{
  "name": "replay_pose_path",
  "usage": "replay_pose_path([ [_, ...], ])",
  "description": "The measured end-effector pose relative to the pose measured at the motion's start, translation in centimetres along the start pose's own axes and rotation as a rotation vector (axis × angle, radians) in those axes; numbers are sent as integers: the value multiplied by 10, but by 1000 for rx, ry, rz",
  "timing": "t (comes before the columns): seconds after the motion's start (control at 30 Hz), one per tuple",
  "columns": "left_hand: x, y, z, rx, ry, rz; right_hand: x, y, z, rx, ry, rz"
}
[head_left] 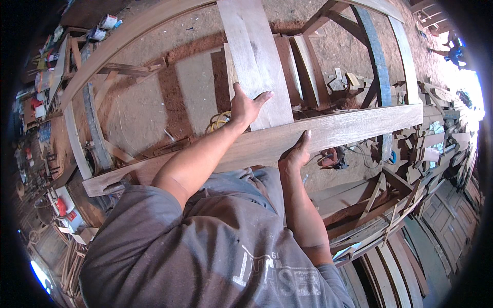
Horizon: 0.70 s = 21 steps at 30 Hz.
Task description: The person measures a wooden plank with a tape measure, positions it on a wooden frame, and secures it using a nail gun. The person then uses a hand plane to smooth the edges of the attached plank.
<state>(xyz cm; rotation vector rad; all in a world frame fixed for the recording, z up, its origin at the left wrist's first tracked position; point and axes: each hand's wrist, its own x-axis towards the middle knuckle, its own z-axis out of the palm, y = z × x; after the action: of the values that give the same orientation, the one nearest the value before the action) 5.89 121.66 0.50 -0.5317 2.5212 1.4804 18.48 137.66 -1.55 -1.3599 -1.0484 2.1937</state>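
Observation:
A long wooden frame lies across in front of my body, its near rail (359,126) a pale brown plank on edge. From this rail a wide board (254,56) runs away toward the far rail (128,33). My left hand (246,107) grips the wide board near its near end, thumb laid over the top face and one finger along the left edge; the other fingers are hidden. Against the near rail, right of the wide board, is my right hand (295,153), its thumb up on the wood and its fingers out of sight beneath.
Dark trestle beams (377,66) stand under the frame. A red power tool (331,158) with a cable lies on the ground beyond my right arm. Wood offcuts (436,138) are heaped at the right, and stacked planks (393,269) lie at lower right. A cluttered bench (59,72) stands far left.

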Motion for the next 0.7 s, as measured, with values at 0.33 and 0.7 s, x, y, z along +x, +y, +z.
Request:
replay_pose_path([
  [0.33,2,-1,1,34,5,1,-4,-4,8,39,36,-27],
  [0.7,0,0,-1,38,-13,-19,7,4,-3,33,-20,-42],
])
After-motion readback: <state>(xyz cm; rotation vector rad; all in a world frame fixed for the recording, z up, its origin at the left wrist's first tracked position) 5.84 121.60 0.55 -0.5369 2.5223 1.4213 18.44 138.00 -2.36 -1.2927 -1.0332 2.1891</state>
